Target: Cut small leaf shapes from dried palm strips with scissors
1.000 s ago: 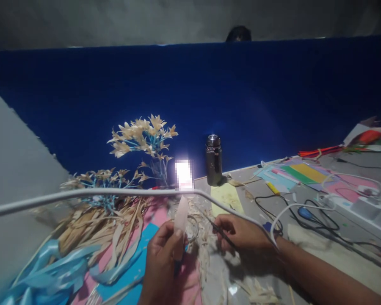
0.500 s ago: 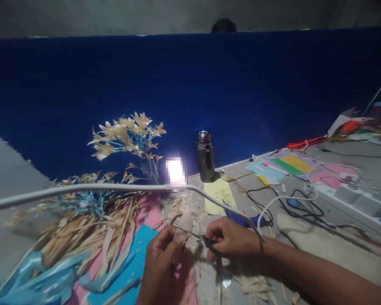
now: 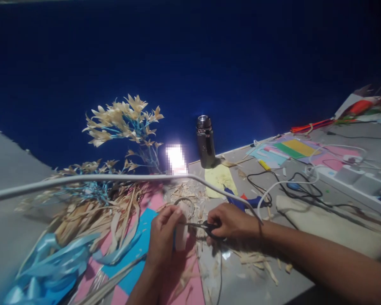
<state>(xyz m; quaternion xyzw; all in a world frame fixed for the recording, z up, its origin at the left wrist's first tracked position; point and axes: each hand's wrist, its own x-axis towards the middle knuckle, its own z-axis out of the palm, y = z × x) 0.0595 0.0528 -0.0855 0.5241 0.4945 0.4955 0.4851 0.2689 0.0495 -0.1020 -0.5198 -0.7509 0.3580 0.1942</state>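
My left hand [image 3: 164,234] is closed around a pale, translucent strip of husk-like material [image 3: 180,232], held upright over pink and blue paper sheets [image 3: 136,254]. My right hand [image 3: 231,222] grips small black-handled scissors [image 3: 203,227], whose blades point left and meet the strip. Both hands are close together at the bottom centre. Loose pale shavings [image 3: 190,199] lie around them on the grey table [image 3: 305,237].
A white cable [image 3: 82,181] arcs across the front. Dried cream-and-blue leaf sprigs [image 3: 127,123] and a husk pile [image 3: 92,212] sit left, with light blue ribbon [image 3: 47,262]. A dark metal flask [image 3: 205,141], a bright lamp [image 3: 175,159], coloured papers [image 3: 292,151], black cords [image 3: 292,190] and a power strip [image 3: 352,182] lie behind; a blue partition [image 3: 209,63] backs the table.
The camera tilted down. My left hand lowered the pale strip toward the table, and my right hand brought the scissors left until the blades reached the strip.
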